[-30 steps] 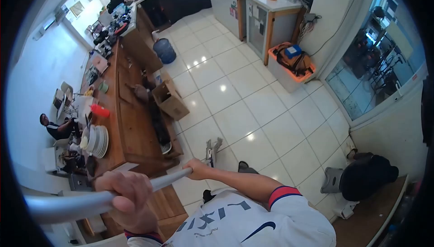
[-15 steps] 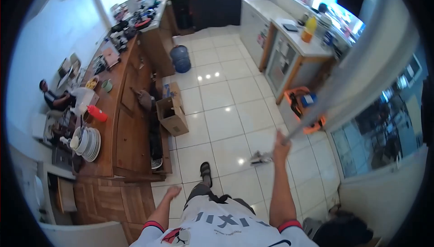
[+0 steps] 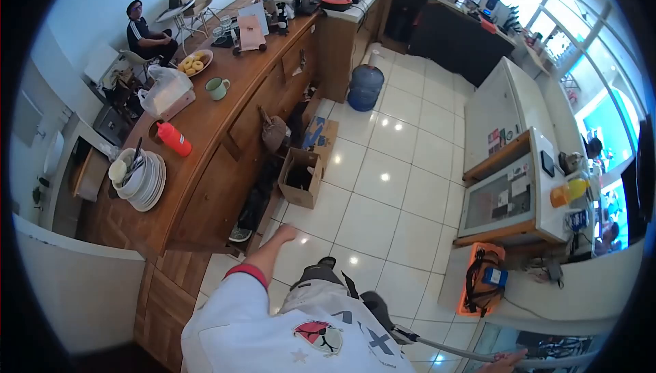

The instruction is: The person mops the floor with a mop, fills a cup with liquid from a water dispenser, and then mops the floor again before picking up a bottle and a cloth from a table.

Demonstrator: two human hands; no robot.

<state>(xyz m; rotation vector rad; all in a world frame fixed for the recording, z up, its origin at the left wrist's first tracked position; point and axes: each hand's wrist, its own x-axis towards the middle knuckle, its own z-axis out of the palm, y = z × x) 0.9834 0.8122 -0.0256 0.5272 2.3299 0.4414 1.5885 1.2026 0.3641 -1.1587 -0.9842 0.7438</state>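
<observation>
At the lower right edge, my right hand [image 3: 504,361] is closed around the grey pole of a long-handled mop [image 3: 447,350]. The pole lies nearly level across the bottom of the view, its near end passing out to the right. My body hides the mop's head. My left hand [image 3: 283,234] hangs over the white tiles beside the wooden counter, touching nothing; its curled fingers are too small and blurred to judge.
Left, the wooden counter [image 3: 205,161] bears stacked plates [image 3: 152,185], a red bottle [image 3: 174,139] and a green mug [image 3: 217,88]. A cardboard box [image 3: 301,178] and water jug [image 3: 365,87] stand on the floor. An orange crate [image 3: 471,281] sits right. A person [image 3: 147,38] sits behind the counter.
My view has turned and tilted. My right hand and the mop pole have swung down to the lower right. The mop head, seen on the tiles before, has gone out of sight.
</observation>
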